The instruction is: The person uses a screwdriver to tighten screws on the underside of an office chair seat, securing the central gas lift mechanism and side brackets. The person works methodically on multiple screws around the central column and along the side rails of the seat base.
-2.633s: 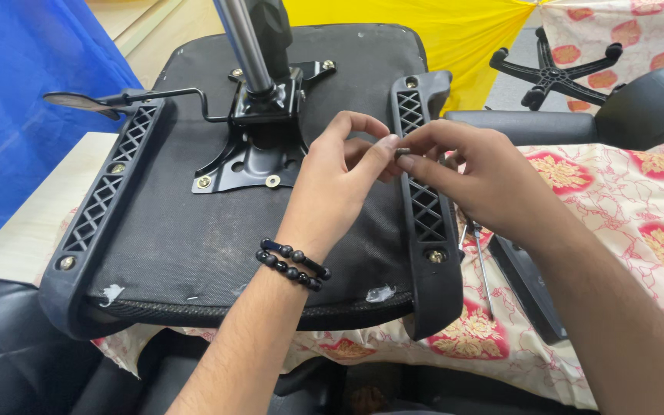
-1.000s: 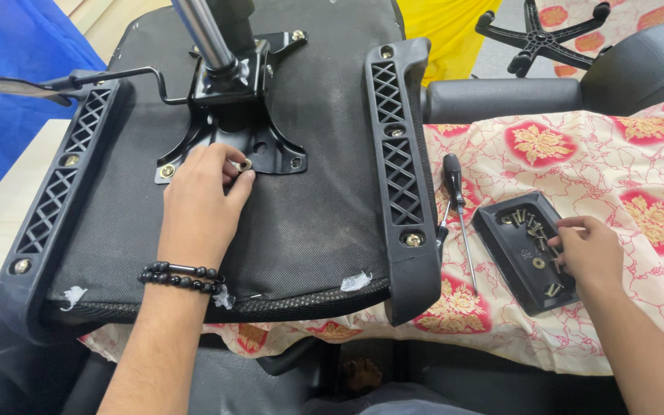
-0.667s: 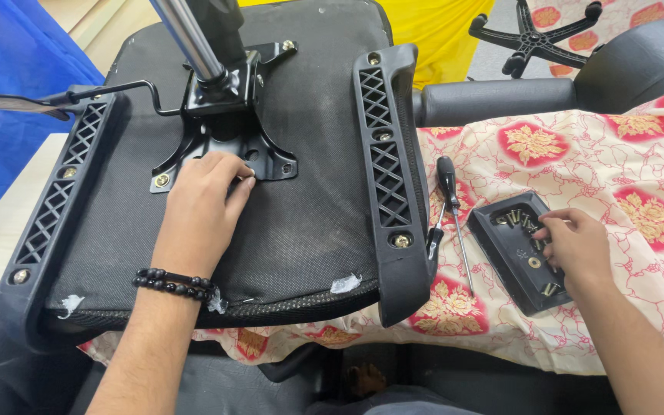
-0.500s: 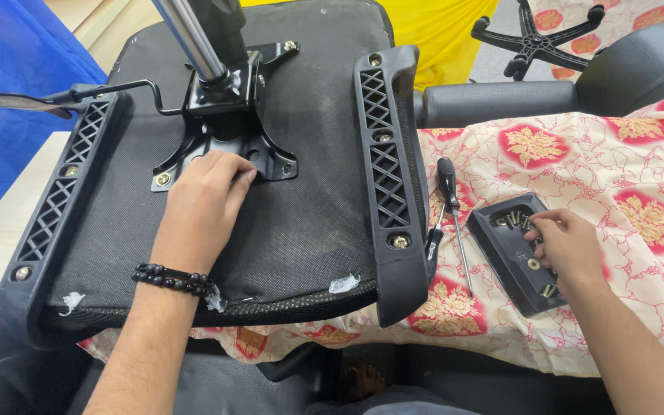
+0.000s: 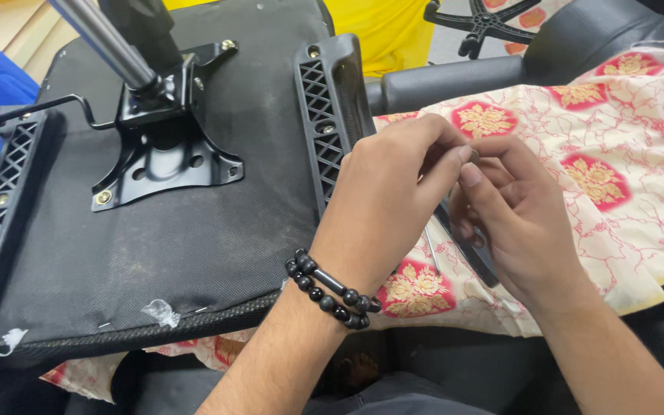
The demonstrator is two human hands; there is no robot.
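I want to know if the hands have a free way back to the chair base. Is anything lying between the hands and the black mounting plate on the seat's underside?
Only the black latticed arm bracket stands as a ridge between both hands, left hand and right hand, and the mounting plate. Beyond it the fabric looks bare.

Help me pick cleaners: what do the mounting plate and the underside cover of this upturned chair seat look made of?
Black cross-shaped mounting plate: likely painted steel, glossy with bolt holes. Dark matte seat underside cover: apparently non-woven fabric, dusty and slightly fuzzy.
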